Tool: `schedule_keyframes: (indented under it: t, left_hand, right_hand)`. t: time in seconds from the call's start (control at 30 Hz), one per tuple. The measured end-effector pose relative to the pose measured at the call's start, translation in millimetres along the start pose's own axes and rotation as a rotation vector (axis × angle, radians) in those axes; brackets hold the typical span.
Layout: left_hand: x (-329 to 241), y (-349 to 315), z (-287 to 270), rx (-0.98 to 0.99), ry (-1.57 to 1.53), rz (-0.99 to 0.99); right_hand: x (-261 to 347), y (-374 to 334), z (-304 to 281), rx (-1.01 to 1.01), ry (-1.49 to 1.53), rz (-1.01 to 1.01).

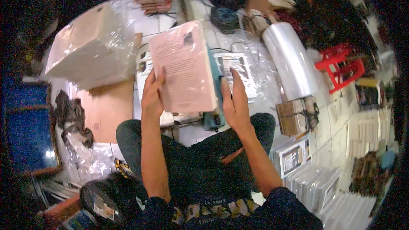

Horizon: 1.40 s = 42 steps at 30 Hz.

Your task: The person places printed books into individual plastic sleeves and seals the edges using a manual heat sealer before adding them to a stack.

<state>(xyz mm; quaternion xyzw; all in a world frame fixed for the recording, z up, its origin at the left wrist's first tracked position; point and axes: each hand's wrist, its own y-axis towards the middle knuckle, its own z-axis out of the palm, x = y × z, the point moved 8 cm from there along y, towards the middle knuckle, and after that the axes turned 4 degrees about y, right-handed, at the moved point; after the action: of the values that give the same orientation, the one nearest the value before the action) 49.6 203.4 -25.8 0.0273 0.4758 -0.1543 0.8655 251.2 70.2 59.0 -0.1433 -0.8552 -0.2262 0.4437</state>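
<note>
A book [184, 68] with a pale pink, text-covered face and a glossy clear wrap is held up, slightly tilted, over my crossed legs. Gripping its left edge is my left hand [152, 98], with fingers closed around that side. Just right of the book, my right hand [237, 106] is stretched out with its fingers apart and nothing between them. Behind the book's right side runs a long teal thing [212, 119], mostly covered, whose kind I cannot make out. Beyond my right fingers lies a flat white-bordered package [249, 76].
A large plastic-wrapped stack [81, 44] stands at left, beside flat cardboard [108, 110]. At right are a clear film roll [290, 59], a tied bundle [294, 118], a red stool [341, 66] and rows of wrapped books [315, 187]. A roll of black tape [104, 200] lies lower left.
</note>
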Motion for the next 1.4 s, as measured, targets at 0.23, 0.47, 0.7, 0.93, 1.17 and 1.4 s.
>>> schedule_keyframes:
  t: [0.23, 0.47, 0.7, 0.93, 1.17, 1.4]
  left_hand:
    - [10, -46, 45, 0.224, 0.163, -0.191]
    - [-7, -71, 127, 0.912, -0.070, -0.303]
    - [13, 29, -58, -0.011, -0.202, -0.082]
    - [31, 35, -64, -0.015, -0.337, -0.124]
    - [28, 17, -47, -0.075, -0.253, -0.082]
    - [48, 16, -32, -0.095, -0.165, -0.161]
  right_hand:
    - [111, -51, -83, -0.188, -0.526, -0.971]
    - [77, -84, -209, -0.149, -0.461, -0.733]
    - [-62, -226, -347, -1.041, -0.189, 0.204]
    - [-261, -354, -335, -1.108, 0.365, 0.644]
    - [-257, -364, -323, -0.959, -0.150, 1.034]
    - [-152, -190, -250, -0.690, -0.247, 0.241]
